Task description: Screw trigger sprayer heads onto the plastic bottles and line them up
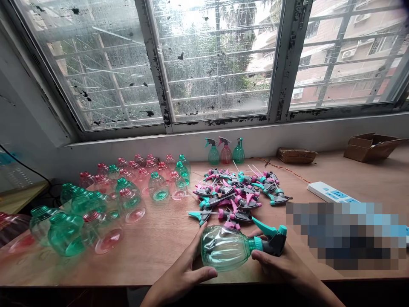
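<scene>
Green transparent plastic forms the bottle [225, 251], positioned on its side at the front edge of the counter [153, 264]. Left hand [188, 270]: fingers grasping the bottle at its base end, thumb along the lower side. Right hand [283, 263]: fingers grasping the spray head [275, 245] close to the neck, thumb beside the teal collar [257, 244]. The spray head sits on the bottle's neck; its tightness cannot be determined. Just behind the bottle: a pile of loose spray heads [238, 199], pink, teal and grey. Left side: upright, open-necked green and pink bottles [67, 234]. Rear, near the wall [255, 138]: three assembled spray bottles [226, 154]. Right side: a white power strip [329, 192].
</scene>
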`<action>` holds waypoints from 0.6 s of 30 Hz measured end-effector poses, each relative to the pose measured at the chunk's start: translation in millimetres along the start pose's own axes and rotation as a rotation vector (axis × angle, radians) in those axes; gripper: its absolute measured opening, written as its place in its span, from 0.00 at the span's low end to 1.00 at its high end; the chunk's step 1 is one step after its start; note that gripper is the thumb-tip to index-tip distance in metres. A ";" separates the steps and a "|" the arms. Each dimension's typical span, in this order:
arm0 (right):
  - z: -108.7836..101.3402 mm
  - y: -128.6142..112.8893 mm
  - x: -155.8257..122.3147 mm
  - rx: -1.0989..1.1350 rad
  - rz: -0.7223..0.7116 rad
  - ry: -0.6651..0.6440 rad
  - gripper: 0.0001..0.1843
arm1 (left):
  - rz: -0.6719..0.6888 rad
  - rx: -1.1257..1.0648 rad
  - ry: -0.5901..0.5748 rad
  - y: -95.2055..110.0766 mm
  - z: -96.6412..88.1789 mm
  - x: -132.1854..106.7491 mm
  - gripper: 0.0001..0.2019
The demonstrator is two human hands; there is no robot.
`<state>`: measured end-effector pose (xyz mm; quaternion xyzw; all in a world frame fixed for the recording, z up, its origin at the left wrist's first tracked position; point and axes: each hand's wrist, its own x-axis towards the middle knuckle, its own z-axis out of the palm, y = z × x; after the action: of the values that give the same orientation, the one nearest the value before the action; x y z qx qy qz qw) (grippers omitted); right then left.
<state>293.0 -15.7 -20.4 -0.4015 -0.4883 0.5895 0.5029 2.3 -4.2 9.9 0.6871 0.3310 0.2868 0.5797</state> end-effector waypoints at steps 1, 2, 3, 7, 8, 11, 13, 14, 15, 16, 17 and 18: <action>-0.6 0.2 0.0 0.003 0.006 -0.004 0.23 | 0.005 0.006 0.002 1.0 0.4 0.3 0.50; -1.5 0.6 -0.1 -0.001 0.019 0.000 0.23 | 0.010 0.019 0.012 2.3 1.0 0.6 0.50; -2.4 1.1 -0.2 -0.012 0.035 0.011 0.23 | 0.013 0.034 0.025 3.8 1.8 0.7 0.51; -4.6 2.8 -0.6 -0.087 0.064 0.067 0.21 | 0.002 0.066 0.049 10.1 4.5 -0.4 0.55; -4.5 2.9 -0.6 -0.091 0.060 0.069 0.21 | 0.003 0.070 0.044 11.0 4.8 -0.9 0.55; -3.0 2.6 -0.7 -0.059 0.042 0.039 0.23 | 0.011 0.086 0.026 10.7 4.6 -2.2 0.55; -2.1 2.6 -0.6 -0.026 0.034 0.012 0.24 | 0.014 0.082 0.023 8.3 3.6 -2.5 0.55; -1.9 2.9 -0.5 -0.014 0.033 0.004 0.25 | 0.014 0.072 0.025 6.9 3.0 -2.4 0.55; -2.0 3.5 -0.3 -0.005 0.033 0.000 0.25 | 0.010 0.060 0.024 5.5 2.4 -2.2 0.54; -2.2 4.2 -0.1 0.001 0.032 -0.004 0.24 | 0.005 0.049 0.019 4.5 1.8 -2.0 0.53; -2.7 5.1 0.1 0.003 0.028 -0.008 0.24 | -0.002 0.041 0.010 3.8 1.3 -1.7 0.52; -3.2 6.2 0.5 0.002 0.021 -0.011 0.24 | -0.008 0.038 0.002 3.4 1.1 -1.5 0.51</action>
<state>294.8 -14.8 -27.1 -0.4028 -0.4864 0.5973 0.4943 2.7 -6.4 13.1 0.6963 0.3400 0.2788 0.5673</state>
